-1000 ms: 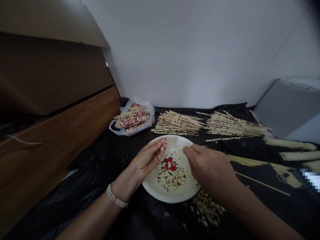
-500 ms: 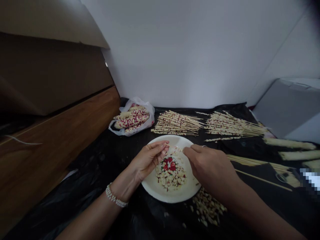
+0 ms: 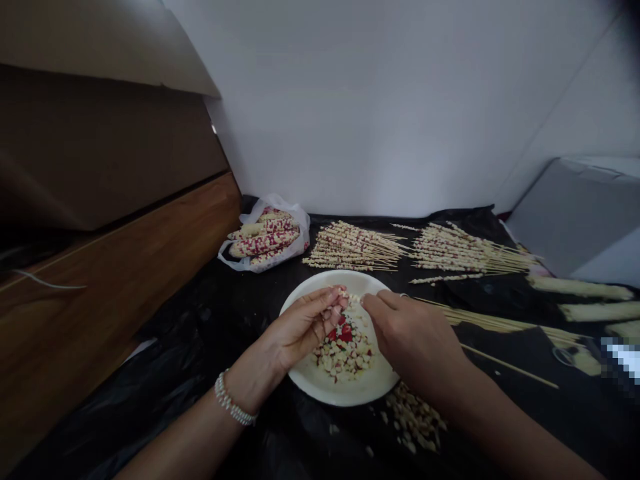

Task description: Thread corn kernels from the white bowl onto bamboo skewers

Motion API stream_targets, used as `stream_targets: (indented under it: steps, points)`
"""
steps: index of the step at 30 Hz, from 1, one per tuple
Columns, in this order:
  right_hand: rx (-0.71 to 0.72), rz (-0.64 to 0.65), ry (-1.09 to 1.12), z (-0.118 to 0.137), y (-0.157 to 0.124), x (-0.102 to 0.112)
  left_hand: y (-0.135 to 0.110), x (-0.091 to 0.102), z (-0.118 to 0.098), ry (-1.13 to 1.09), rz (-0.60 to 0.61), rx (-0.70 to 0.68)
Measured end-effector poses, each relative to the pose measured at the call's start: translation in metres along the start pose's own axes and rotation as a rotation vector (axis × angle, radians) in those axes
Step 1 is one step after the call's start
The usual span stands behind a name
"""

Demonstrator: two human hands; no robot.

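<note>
Over a white plate point(image 3: 336, 395) of loose corn kernels point(image 3: 345, 352), both my hands work on a thin bamboo skewer point(image 3: 505, 366). My left hand point(image 3: 305, 327), with a bead bracelet on its wrist, pinches a few kernels at the skewer's tip. My right hand point(image 3: 410, 337) is closed round the skewer just behind that tip; the bare stick runs out past my wrist to the right. The fingertips of the two hands lie a few centimetres apart above the plate's far half.
A black plastic sheet point(image 3: 200, 333) covers the table. Behind the plate lie a bag of corn cobs point(image 3: 265, 238) and two heaps of threaded skewers point(image 3: 356, 247) point(image 3: 463, 251). Bare skewers point(image 3: 500, 323) lie right, spilled kernels point(image 3: 413, 417) near. Wooden furniture point(image 3: 125, 267) stands left, a grey box point(image 3: 575, 213) right.
Both hands have drawn closer together and shifted slightly left and down over the plate. The skewer's free end moved left with my right hand.
</note>
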State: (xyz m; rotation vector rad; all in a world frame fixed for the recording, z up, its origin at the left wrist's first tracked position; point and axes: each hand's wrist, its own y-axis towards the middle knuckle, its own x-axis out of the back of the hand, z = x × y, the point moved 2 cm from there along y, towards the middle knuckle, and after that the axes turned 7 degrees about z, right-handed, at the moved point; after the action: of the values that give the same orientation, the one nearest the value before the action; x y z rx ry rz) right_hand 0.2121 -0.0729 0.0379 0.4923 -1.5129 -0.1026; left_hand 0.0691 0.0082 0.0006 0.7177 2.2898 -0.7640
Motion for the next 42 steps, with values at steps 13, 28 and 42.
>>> stream_targets:
  steps: [13, 28, 42]
  points:
    - [-0.059, 0.045, -0.007, -0.006, 0.001, 0.011, 0.000, 0.000, -0.005, 0.010, 0.101, -0.005]
    - [-0.060, 0.026, -0.003, -0.006, 0.001, 0.011, 0.002, 0.006, -0.007, 0.037, -0.013, -0.086]
    - [-0.097, 0.168, 0.028, -0.005, 0.001, 0.007, 0.006, 0.011, -0.009, 0.008, -0.056, -0.156]
